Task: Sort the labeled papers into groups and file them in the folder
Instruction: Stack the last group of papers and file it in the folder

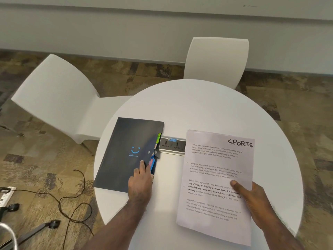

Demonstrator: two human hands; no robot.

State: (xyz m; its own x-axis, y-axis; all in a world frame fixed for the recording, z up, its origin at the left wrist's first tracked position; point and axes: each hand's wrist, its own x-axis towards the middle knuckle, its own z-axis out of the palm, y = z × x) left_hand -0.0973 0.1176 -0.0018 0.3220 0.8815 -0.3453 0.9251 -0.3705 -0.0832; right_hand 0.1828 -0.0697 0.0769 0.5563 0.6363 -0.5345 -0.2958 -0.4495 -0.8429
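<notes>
A dark folder (126, 152) with a blue smiley face lies closed on the left side of the round white table (198, 105). Coloured tabs stick out along its right edge. My left hand (140, 183) rests on the folder's lower right corner, fingers laid flat near that edge. My right hand (252, 199) grips a stack of white printed papers (214, 177), thumb on top. The top sheet is labelled "SPORTS" in handwriting at its upper right. The stack lies low over the table's right half.
A power socket strip (172, 144) is set into the table between folder and papers. Two white chairs (59, 98) (216, 60) stand beyond the table. Cables and a power strip (5, 195) lie on the patterned carpet at the left.
</notes>
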